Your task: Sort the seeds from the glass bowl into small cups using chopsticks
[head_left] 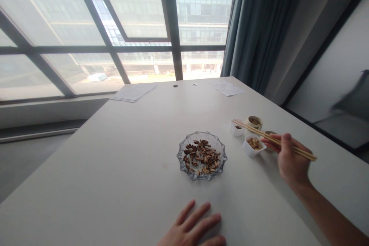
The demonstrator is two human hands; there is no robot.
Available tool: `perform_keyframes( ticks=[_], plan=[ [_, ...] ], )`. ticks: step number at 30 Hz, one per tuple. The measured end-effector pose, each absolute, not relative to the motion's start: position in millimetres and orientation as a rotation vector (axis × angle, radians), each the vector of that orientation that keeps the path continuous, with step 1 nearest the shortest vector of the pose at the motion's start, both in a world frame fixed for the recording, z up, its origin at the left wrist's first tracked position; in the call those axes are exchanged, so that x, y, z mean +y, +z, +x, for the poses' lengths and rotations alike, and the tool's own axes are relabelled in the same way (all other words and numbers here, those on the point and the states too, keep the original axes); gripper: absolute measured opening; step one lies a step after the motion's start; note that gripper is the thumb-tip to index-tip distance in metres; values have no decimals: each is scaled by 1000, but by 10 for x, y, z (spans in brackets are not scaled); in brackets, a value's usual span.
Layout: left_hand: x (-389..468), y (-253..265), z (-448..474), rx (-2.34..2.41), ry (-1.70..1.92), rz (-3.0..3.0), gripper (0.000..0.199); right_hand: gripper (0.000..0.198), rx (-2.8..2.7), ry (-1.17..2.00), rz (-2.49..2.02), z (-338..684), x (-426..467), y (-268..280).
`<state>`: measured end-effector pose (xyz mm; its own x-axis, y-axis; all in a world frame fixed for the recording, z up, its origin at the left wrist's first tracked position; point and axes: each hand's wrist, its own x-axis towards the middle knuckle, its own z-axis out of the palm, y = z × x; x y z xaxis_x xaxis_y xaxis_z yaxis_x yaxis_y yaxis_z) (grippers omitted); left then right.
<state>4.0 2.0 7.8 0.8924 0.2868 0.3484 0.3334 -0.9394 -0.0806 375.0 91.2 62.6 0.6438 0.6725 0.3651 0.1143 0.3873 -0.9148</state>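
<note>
My right hand grips a pair of wooden chopsticks, whose tips hang over a small white cup with a few dark reddish pieces in it. Below the chopsticks stands another white cup holding pale tan pieces. Behind it is a round container with contents I cannot name, and a second round container is partly hidden by my fingers. A scalloped glass bowl holds many brown, elongated seed-like pieces. Nearer to me, my left hand lies on the table with its fingers spread, holding nothing.
The white table reaches toward large windows. Paper sheets lie at its far left and another sheet at its far right. Two small round holes sit near the far edge. A dark blue curtain hangs beyond the right corner.
</note>
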Motion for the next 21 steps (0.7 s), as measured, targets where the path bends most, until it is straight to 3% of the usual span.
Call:
perform_keyframes(
  ticks=[11,21],
  plan=[
    [-4,-226,42,-512,-579,-2901,44,35,-1324,634,-1036,3105,613,581],
    [-26,-306,46,-530,-568,-2914,49,38,-1419,740,-1099,3023,618,506]
  ],
)
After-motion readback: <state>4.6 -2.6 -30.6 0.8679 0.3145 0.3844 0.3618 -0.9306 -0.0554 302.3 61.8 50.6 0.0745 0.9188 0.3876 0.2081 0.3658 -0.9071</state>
